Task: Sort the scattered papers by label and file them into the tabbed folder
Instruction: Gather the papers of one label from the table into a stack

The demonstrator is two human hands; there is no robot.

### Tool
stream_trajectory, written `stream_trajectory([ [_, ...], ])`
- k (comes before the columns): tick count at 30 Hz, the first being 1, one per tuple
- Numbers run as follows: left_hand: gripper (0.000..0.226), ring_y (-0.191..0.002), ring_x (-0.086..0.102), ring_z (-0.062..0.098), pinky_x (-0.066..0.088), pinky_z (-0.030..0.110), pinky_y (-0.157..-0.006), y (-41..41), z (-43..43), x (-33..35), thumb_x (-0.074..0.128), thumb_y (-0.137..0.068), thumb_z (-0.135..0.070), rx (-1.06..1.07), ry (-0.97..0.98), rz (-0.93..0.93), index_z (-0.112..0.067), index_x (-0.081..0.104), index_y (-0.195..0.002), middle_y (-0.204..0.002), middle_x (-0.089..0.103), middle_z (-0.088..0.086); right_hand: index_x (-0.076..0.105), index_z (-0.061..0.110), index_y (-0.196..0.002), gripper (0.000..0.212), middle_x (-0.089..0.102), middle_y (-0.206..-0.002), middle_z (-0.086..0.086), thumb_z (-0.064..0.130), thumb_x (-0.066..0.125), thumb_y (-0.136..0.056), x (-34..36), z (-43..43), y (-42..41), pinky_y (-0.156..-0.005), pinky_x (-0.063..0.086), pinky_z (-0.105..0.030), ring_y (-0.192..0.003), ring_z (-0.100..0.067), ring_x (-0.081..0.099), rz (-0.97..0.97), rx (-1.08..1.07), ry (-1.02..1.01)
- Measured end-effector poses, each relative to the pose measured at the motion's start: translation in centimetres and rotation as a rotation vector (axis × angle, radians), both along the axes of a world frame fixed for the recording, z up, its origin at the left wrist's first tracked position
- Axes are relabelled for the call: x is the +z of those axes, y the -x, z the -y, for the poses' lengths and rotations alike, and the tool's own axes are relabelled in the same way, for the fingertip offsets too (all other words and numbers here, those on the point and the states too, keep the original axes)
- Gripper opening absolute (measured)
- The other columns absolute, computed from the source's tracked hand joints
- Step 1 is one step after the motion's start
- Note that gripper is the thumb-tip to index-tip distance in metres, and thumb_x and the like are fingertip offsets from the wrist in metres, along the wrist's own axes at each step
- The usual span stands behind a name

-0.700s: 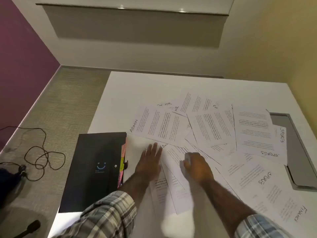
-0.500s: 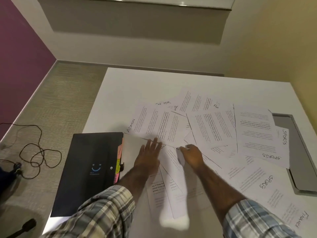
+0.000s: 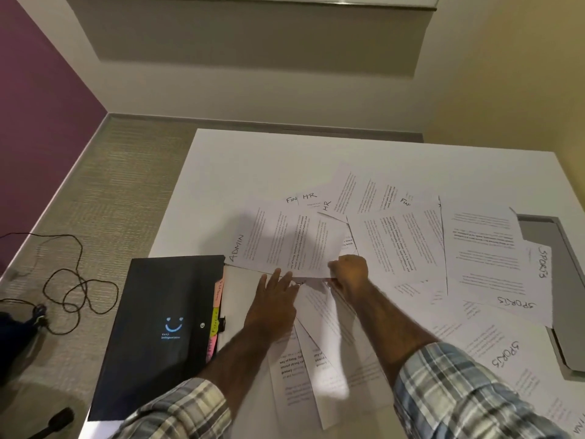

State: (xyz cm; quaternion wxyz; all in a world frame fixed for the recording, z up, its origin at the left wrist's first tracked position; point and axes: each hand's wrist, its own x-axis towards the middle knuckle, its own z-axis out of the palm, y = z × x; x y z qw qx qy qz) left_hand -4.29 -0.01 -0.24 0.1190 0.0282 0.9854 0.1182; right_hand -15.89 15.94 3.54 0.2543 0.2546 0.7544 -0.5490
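Several printed papers lie scattered over the white table (image 3: 253, 160), hand-labelled ADMIN, HR, FIN and SPORTS. My right hand (image 3: 349, 275) pinches the near edge of the ADMIN sheet (image 3: 285, 239) and lifts it slightly. My left hand (image 3: 273, 299) lies flat with straight fingers on the papers just below that sheet. The black tabbed folder (image 3: 158, 327) lies closed at the table's left front, with coloured tabs (image 3: 215, 321) along its right edge.
SPORTS sheets (image 3: 493, 264) cover the right side, partly over a grey recessed panel (image 3: 566, 280) in the table. A cable (image 3: 69, 289) lies coiled on the carpet at the left. Walls stand close behind and to the right.
My right hand moved forward from the lower papers and took hold of the ADMIN sheet's near edge. My left hand stayed flat on the papers.
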Motion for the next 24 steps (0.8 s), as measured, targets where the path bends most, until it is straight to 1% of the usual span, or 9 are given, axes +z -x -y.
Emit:
stream_trajectory([
  [3,0.021,-0.105,0.067,0.018,0.054,0.031,-0.095,-0.3,-1.5,1.7,0.053,-0.101,-0.025,0.43,-0.336,-0.252,-0.016,0.071,-0.108,-0.11,0.072,-0.001,0.046,0.008,-0.057,0.033,0.06,-0.067,-0.015,-0.006,0.06,-0.084,0.7,0.3,-0.9,-0.041,0.041,-0.021,-0.048,-0.019,0.053,-0.069,0.026,-0.039],
  [6,0.042,-0.075,0.07,0.022,0.058,0.028,-0.059,0.4,-3.6,4.2,0.05,-0.102,-0.047,1.102,-0.97,0.028,-0.011,0.067,-0.09,-0.084,0.072,0.002,0.057,-0.001,-0.076,0.014,0.067,-0.075,-0.019,-0.007,0.059,-0.088,2.4,-0.2,-3.0,-0.039,0.046,-0.021,-0.057,-0.026,0.063,-0.022,-0.162,0.138],
  [8,0.052,-0.073,0.071,0.027,0.06,0.034,-0.064,1.1,-4.4,5.4,0.052,-0.098,-0.059,1.374,-1.378,0.298,-0.01,0.069,-0.097,-0.087,0.076,0.013,0.062,-0.005,-0.088,0.005,0.072,-0.088,-0.024,-0.006,0.06,-0.092,3.2,-1.0,-5.4,-0.051,0.056,-0.028,-0.072,-0.034,0.07,0.051,-0.255,0.265],
  [10,0.044,-0.085,0.075,0.032,0.063,0.042,-0.076,1.5,-4.8,5.3,0.058,-0.097,-0.053,1.414,-1.62,0.329,-0.012,0.069,-0.106,-0.096,0.078,0.018,0.063,-0.006,-0.092,0.002,0.071,-0.098,-0.035,-0.006,0.062,-0.091,2.9,-2.1,-8.0,-0.064,0.058,-0.037,-0.075,-0.038,0.068,0.133,-0.314,0.365],
  [14,0.024,-0.097,0.071,0.035,0.062,0.045,-0.083,0.6,-4.8,4.7,0.058,-0.1,-0.013,1.374,-1.39,0.173,-0.007,0.062,-0.122,-0.112,0.072,0.018,0.055,-0.004,-0.085,0.028,0.06,-0.068,-0.034,0.012,0.075,-0.076,2.4,-5.2,-13.5,-0.053,0.042,-0.033,-0.046,-0.024,0.049,0.215,-0.194,0.336],
  [16,0.024,-0.096,0.071,0.033,0.061,0.048,-0.087,-0.6,-4.6,5.5,0.054,-0.099,-0.009,1.231,-1.247,0.128,-0.009,0.064,-0.121,-0.11,0.072,0.015,0.054,0.0,-0.093,0.031,0.058,-0.074,-0.023,0.015,0.079,-0.08,2.4,-7.0,-15.0,-0.05,0.041,-0.03,-0.053,-0.025,0.051,0.198,-0.244,0.305],
  [19,0.018,-0.087,0.073,0.022,0.062,0.037,-0.072,-2.5,-4.3,7.6,0.053,-0.102,-0.013,0.974,-1.175,0.153,-0.019,0.069,-0.108,-0.096,0.075,0.004,0.057,0.003,-0.116,0.042,0.07,-0.102,-0.02,0.023,0.079,-0.087,3.1,-9.8,-14.8,-0.051,0.052,-0.023,-0.07,-0.024,0.065,0.056,-0.349,0.055],
  [22,0.018,-0.089,0.075,0.015,0.058,0.024,-0.07,-3.9,-3.3,8.3,0.056,-0.103,-0.018,0.839,-1.188,0.233,-0.028,0.07,-0.102,-0.094,0.078,-0.003,0.06,0.013,-0.111,0.035,0.069,-0.109,-0.009,0.036,0.075,-0.089,4.7,-12.3,-13.5,-0.074,0.054,-0.029,-0.089,-0.021,0.066,-0.023,-0.218,0.005],
  [24,0.015,-0.09,0.077,0.02,0.06,0.031,-0.077,-4.3,-3.0,8.5,0.058,-0.102,-0.02,0.782,-1.202,0.297,-0.021,0.073,-0.107,-0.095,0.08,0.001,0.062,0.018,-0.105,0.03,0.066,-0.101,-0.004,0.042,0.072,-0.09,5.9,-13.3,-12.9,-0.068,0.047,-0.028,-0.086,-0.022,0.062,0.031,-0.092,0.115],
])
